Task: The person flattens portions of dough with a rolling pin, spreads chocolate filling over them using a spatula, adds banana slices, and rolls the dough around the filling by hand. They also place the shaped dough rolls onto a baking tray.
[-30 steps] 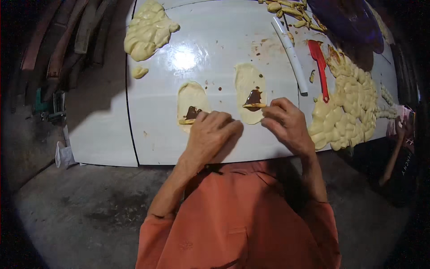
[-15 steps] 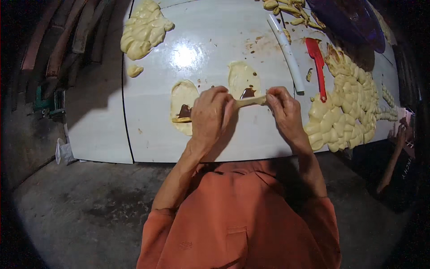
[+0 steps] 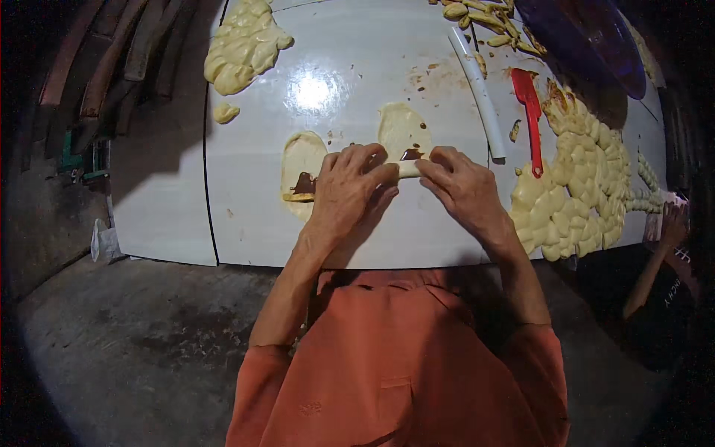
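Note:
Both my hands grip the near end of a flattened dough piece (image 3: pixel 402 127), which is folded over into a small roll (image 3: pixel 408 170). My left hand (image 3: pixel 348 182) pinches the roll's left end, and my right hand (image 3: pixel 463 186) pinches its right end. Dark brown filling (image 3: pixel 411 154) shows on the dough just beyond the roll. To the left lies a second flat oval of dough (image 3: pixel 304 153), with a patch of brown filling (image 3: pixel 304 183) and a yellowish strip (image 3: pixel 299 197) across its near part. My left hand partly covers this oval's right side.
A white tube (image 3: pixel 480 97) and a red spatula (image 3: pixel 530 112) lie right of my hands. Many dough pieces (image 3: pixel 573 197) spread beyond them; another dough pile (image 3: pixel 244 48) sits far left. Peeled bananas (image 3: pixel 488 18) and a dark basin (image 3: pixel 588 37) are far right. Another person's arm (image 3: pixel 655 261) shows at right.
The stretched near edge of the dough has been folded into a roll. My right hand has moved left, closer to my left hand, and its fingers now press down on the roll.

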Demonstrator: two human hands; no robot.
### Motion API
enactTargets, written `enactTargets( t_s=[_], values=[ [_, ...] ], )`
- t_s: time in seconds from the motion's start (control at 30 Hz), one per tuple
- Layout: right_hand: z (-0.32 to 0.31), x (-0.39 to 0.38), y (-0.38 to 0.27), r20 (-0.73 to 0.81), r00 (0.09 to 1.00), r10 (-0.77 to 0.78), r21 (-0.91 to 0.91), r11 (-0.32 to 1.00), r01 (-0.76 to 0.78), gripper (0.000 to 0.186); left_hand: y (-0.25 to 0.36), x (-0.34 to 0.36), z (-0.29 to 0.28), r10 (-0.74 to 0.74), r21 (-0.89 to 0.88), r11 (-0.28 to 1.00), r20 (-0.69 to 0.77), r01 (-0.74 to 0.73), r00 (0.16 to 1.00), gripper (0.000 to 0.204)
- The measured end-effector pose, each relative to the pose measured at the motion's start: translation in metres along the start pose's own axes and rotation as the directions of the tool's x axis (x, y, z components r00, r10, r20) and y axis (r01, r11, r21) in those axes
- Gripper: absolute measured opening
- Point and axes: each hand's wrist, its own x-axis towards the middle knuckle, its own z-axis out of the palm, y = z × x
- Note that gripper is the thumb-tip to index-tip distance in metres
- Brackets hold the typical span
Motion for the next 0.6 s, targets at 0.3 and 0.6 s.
enactTargets(
  t_s=[0.3,0.6],
  values=[
    [-0.001,0.021,0.003,0.003,0.957,0.290,0.085,0.953,-0.289,0.014,-0.006,0.015,0.004,-0.160,-0.114,0.983,-0.112,0.148,0.981,0.015],
    [0.004,0.008,0.004,-0.085,0.996,0.003,-0.054,0.999,-0.007,0.020,0.001,0.008,0.002,-0.062,-0.083,0.995,-0.127,0.052,0.990,0.022]
  ],
)
